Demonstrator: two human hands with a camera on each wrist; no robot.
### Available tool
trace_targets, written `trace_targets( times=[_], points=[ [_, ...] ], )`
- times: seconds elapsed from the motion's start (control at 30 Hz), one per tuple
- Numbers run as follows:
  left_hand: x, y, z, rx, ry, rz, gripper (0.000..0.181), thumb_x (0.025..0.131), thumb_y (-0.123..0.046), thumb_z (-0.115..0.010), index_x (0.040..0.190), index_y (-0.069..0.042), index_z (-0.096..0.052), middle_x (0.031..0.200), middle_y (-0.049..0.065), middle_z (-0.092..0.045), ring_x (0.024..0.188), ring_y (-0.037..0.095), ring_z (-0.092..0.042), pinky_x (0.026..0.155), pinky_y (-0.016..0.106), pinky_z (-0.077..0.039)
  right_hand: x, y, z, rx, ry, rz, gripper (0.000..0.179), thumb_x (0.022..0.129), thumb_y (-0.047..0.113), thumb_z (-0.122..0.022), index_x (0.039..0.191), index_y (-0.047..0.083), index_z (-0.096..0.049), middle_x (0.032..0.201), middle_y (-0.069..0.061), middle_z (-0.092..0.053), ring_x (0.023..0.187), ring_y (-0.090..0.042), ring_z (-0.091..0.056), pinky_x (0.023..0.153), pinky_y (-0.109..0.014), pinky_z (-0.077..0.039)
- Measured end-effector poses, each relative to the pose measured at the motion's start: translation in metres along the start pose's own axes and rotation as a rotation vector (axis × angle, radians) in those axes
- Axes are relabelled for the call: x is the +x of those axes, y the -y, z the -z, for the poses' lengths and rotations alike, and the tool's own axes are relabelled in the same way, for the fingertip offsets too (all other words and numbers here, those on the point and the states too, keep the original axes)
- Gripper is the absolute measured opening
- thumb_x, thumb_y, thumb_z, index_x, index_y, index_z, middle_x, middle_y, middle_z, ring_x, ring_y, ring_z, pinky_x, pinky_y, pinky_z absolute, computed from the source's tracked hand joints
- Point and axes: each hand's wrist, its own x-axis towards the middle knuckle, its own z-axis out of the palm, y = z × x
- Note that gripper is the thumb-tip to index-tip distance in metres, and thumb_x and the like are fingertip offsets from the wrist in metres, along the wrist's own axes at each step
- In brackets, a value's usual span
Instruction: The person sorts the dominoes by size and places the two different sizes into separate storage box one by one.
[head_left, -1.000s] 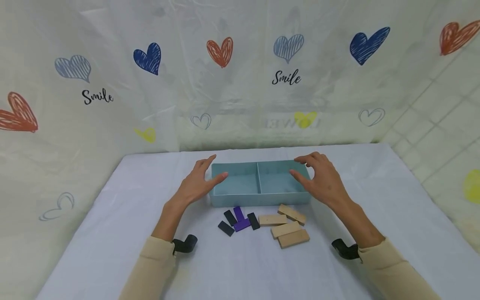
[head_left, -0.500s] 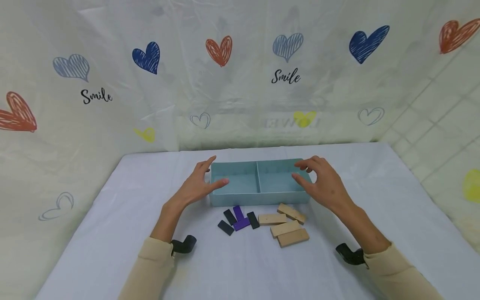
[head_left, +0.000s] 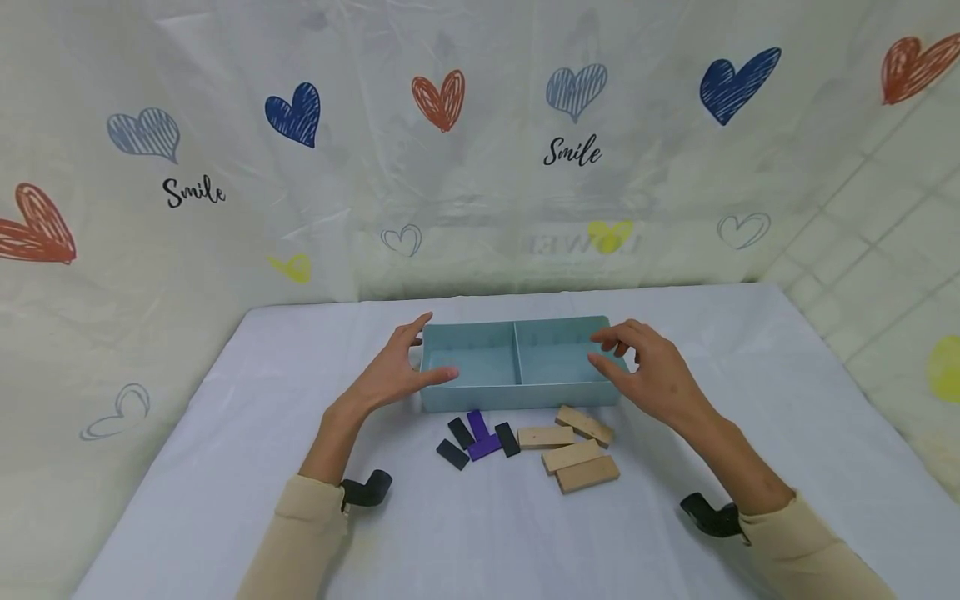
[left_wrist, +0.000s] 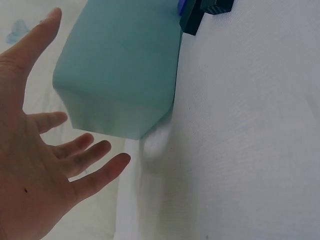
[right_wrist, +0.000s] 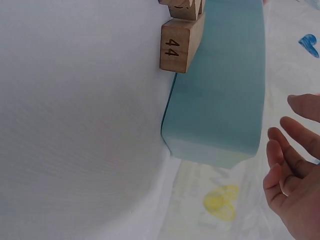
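Pale backdrop [head_left: 480,192] with printed hearts, hanging behind; white-covered tabletop [head_left: 525,542] in front of it; blue-green tray [head_left: 517,397] near the far edge, one divider, two compartments; person's left hand [head_left: 390,368] at the tray's left end, thumb and fingers spread, gripping nothing; right hand [head_left: 657,377] at its right end, fingers loosely bent, gripping nothing either; I can see a gap between each and the tray; four wooden blocks [head_left: 588,475] in front of the tray's right half, one end stamped 44; two purple blocks [head_left: 484,448] left of those; three black blocks [head_left: 453,454] around the purple.
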Motion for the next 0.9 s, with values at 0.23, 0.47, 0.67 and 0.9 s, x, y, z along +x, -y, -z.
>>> trace_targets(
  times=[0.23, 0.47, 0.67, 0.9],
  points=[
    [0.0, 0.002, 0.001, 0.001, 0.02, -0.006, 0.113, 0.08, -0.064, -0.081, 0.168, -0.035, -0.017, 0.172, 0.008, -0.025, 0.154, 0.033, -0.038, 0.115, 0.065, -0.042, -0.004, -0.004, 0.002, 0.032, 0.011, 0.033, 0.02, 0.089, 0.007, -0.081, 0.109, 0.009, -0.075, 0.098, -0.003, -0.072, 0.08, -0.016, -0.059, 0.068, -0.027, -0.047],
    [0.0, 0.003, 0.001, 0.002, 0.035, -0.011, 0.114, 0.079, -0.061, -0.083, 0.168, -0.033, -0.018, 0.17, 0.011, -0.028, 0.153, 0.034, -0.038, 0.114, 0.065, -0.043, -0.009, -0.006, 0.004, 0.069, 0.044, 0.051, 0.02, 0.089, 0.005, -0.081, 0.106, 0.012, -0.076, 0.096, 0.004, -0.072, 0.076, -0.002, -0.056, 0.066, -0.025, -0.048],
    [0.0, 0.005, 0.003, 0.007, 0.048, -0.022, 0.114, 0.079, -0.059, -0.085, 0.168, -0.032, -0.019, 0.17, 0.011, -0.028, 0.152, 0.034, -0.04, 0.111, 0.064, -0.047, -0.013, -0.009, 0.006, 0.086, 0.04, 0.072, 0.021, 0.088, 0.003, -0.082, 0.104, 0.015, -0.076, 0.095, 0.006, -0.072, 0.076, 0.0, -0.056, 0.067, -0.019, -0.046],
    [0.0, 0.006, 0.002, -0.007, 0.054, -0.022, 0.113, 0.078, -0.058, -0.086, 0.167, -0.032, -0.021, 0.169, 0.01, -0.029, 0.152, 0.034, -0.04, 0.109, 0.06, -0.05, -0.015, -0.011, 0.008, 0.077, 0.041, 0.082, 0.023, 0.087, 0.002, -0.082, 0.103, 0.015, -0.075, 0.093, 0.008, -0.07, 0.076, 0.002, -0.055, 0.066, -0.024, -0.048]
  ],
)
